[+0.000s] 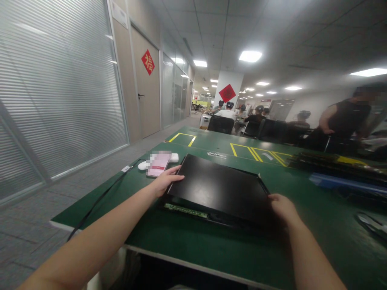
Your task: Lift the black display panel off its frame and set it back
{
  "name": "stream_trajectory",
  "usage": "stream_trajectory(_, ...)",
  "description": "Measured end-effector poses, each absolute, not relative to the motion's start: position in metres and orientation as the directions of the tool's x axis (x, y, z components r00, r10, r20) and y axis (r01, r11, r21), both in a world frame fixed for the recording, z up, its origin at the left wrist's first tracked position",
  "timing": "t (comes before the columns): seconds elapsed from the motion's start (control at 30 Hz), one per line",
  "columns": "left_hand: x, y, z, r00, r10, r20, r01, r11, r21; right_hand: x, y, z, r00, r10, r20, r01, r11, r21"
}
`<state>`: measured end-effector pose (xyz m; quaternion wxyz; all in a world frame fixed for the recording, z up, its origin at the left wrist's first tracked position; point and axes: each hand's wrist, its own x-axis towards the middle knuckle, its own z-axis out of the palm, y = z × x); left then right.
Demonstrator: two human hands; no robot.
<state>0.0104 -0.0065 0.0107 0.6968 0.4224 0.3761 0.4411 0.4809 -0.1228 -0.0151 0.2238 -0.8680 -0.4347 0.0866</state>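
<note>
A flat black display panel (222, 185) lies over the green table in front of me, its glossy face up. My left hand (165, 181) grips its left edge, with the thumb resting on the face. On the opposite side, the fingers of my right hand (283, 206) close on the right edge. A narrow green circuit board (186, 210) shows along the panel's near edge. Thin black frame strips (262, 183) run along the far and right edges. Whether the panel touches the table cannot be made out.
Left of the panel lie a pink-screened phone (159, 164) and a white object (142, 165) beside a black cable (102, 195). Yellow tape (256, 153) marks the green table (99, 205). Dark stacked parts (338, 161) and a blue item (347, 183) sit right. A person (344, 117) stands beyond.
</note>
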Motion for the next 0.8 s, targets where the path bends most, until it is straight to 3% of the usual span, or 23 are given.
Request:
stream_trajectory(0.43, 0.014, -0.022, 0.028, 0.332, 0.936, -0.112, -0.334, 0.228, 0.915, 0.480, -0.124, -0.010, 0.619, 0.786, -0.015, 0.686, -0.549, -0.477)
stream_trajectory(0.8, 0.013, -0.025, 0.030, 0.429, 0.901, 0.061, -0.370, 0.114, 0.922, 0.486, -0.122, -0.016, 0.612, 0.790, 0.018, 0.679, -0.514, -0.525)
